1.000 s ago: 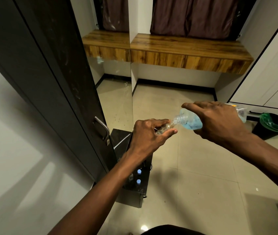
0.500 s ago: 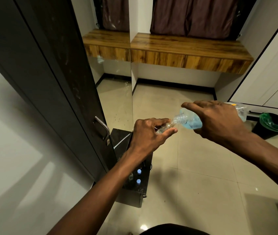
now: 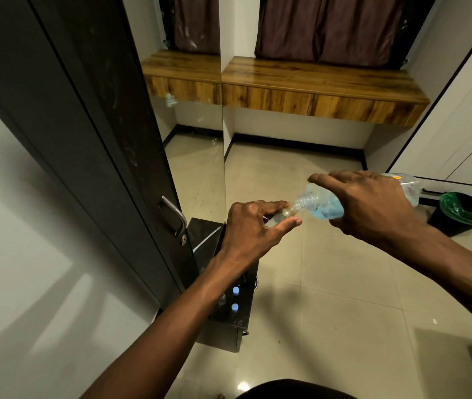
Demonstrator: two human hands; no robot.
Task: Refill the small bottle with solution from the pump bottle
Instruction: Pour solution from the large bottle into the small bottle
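Nothing has moved since earlier: pour under way, refill unfinished.
My left hand [image 3: 253, 226] pinches the small bottle [image 3: 279, 219]; my right hand [image 3: 373, 205] wraps the tilted pump bottle [image 3: 322, 203], necks touching, fill level unreadable.

No lettering, brand, number or sign can be read anywhere in this view. The only trace of a label is a small orange-yellow patch on the clear pump bottle [image 3: 322, 201], showing just beyond the knuckles of the right hand [image 3: 373, 205] that wraps it; whatever is printed there is too small and blurred to make out. The small bottle [image 3: 279, 217], pinched between the fingers of the left hand [image 3: 253, 226], shows no visible print. The two blue caps [image 3: 235, 298] on the dark stand below the left wrist are plain.
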